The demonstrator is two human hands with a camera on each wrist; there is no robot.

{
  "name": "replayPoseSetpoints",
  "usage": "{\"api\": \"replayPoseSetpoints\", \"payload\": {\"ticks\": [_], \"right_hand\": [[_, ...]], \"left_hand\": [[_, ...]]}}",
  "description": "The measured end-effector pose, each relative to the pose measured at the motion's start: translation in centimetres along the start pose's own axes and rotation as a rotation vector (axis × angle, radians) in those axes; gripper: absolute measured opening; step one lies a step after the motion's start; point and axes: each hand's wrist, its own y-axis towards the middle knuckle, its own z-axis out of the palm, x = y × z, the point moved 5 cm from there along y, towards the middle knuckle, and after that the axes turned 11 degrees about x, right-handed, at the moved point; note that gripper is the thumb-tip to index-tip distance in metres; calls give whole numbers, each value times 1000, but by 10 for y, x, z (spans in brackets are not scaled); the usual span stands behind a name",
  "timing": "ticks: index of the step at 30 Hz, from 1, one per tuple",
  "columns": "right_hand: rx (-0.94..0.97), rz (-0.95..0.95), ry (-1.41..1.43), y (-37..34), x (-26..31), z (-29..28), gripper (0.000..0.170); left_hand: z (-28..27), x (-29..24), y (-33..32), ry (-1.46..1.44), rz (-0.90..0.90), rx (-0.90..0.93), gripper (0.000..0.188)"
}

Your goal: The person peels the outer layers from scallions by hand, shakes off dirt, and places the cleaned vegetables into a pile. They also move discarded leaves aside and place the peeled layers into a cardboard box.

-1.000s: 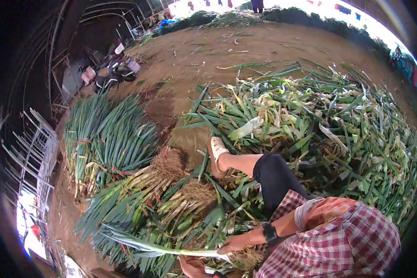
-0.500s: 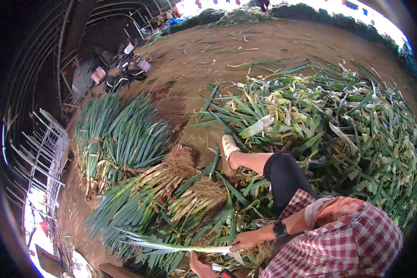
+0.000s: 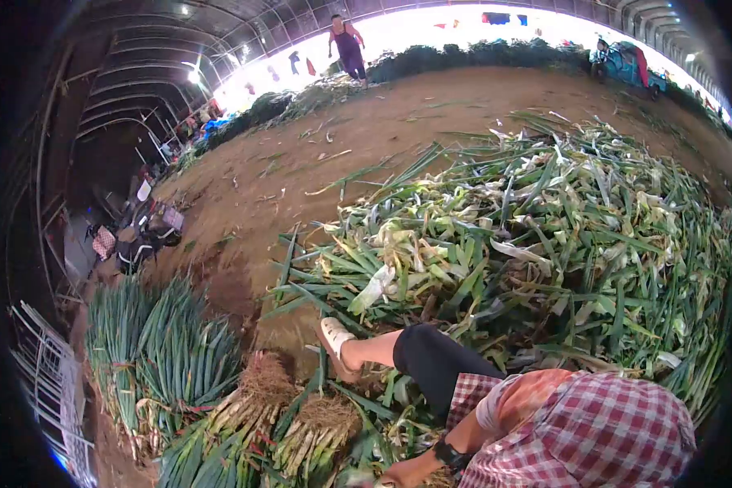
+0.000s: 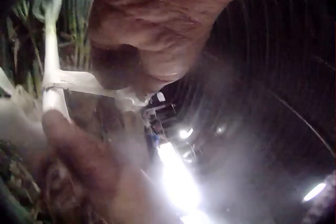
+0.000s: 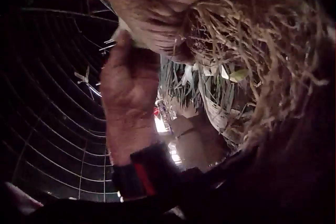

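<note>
A long green onion point(image 4: 51, 50), white-stemmed with green leaves, stands in the left wrist view. The right hand point(image 4: 89, 161) grips its white stem, thumb against it. From the stem a pale strip of peel point(image 4: 84, 81) stretches sideways to the left hand point(image 4: 152, 19), whose curled fingers pinch its end. In the right wrist view the left hand point(image 5: 131, 92), with a dark band at its wrist, is close to the right hand point(image 5: 163, 14). Tangled brown roots point(image 5: 257, 45) hang beside the right hand. The head view shows the right hand point(image 3: 411, 472) at its bottom edge; the left is outside it.
A large heap of stripped leaves point(image 3: 545, 236) lies ahead and to the right. Tied onion bundles point(image 3: 163, 350) stand at left, with rooty bundles point(image 3: 321, 431) nearer. A metal rack point(image 3: 49, 382) is far left. Another person point(image 3: 347, 47) stands at the back.
The head view has tilted up and swung right, pushing the hands to or past its bottom edge. The onion, earlier lying across both hands, has dropped from that view. A person has appeared at the back.
</note>
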Motion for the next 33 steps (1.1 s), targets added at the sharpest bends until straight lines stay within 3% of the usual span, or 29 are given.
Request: {"api": "replayPoseSetpoints", "payload": {"ticks": [2,3,4,7,10,12,16,24,26,28,29,30,32,33], "right_hand": [[-21,-10,4,-2,-5,-2,24],[-28,-10,11,-4,-6,-3,24],[-31,-10,21,-9,-5,-5,23],[-45,-13,25,-16,-7,-6,21],[-41,-38,2,-10,-13,-4,20],[-39,-50,-13,-6,-19,-3,19],[-36,-68,-35,-2,-29,-2,21],[-64,-214,-233,32,-76,1,28],[-89,-297,-334,42,-93,2,30],[-195,-360,-354,56,-119,2,31],[-192,-358,-355,39,-95,1,31],[-144,-339,-234,1,-37,0,28],[-92,-319,-113,-4,-27,1,26],[-111,-218,-113,23,-67,2,21]], "left_hand": [[-68,-67,18,-831,-363,253,32],[-46,-62,10,-710,-190,183,33],[-47,-64,8,-712,-191,183,33],[-65,-81,16,-970,-334,340,37],[-57,-77,12,-908,-432,333,35],[-61,-79,12,-886,-395,280,32],[-80,-88,17,-953,-463,350,32],[-65,-75,10,-943,-664,400,35],[-62,-72,9,-938,-776,545,41],[39,-19,-21,-1169,-156,202,43],[86,5,-42,-1274,169,88,45],[51,-10,-26,-1286,-215,187,47],[-35,-52,-10,-1383,-1073,311,51],[-33,-50,-8,-1376,-1038,331,50]]}}
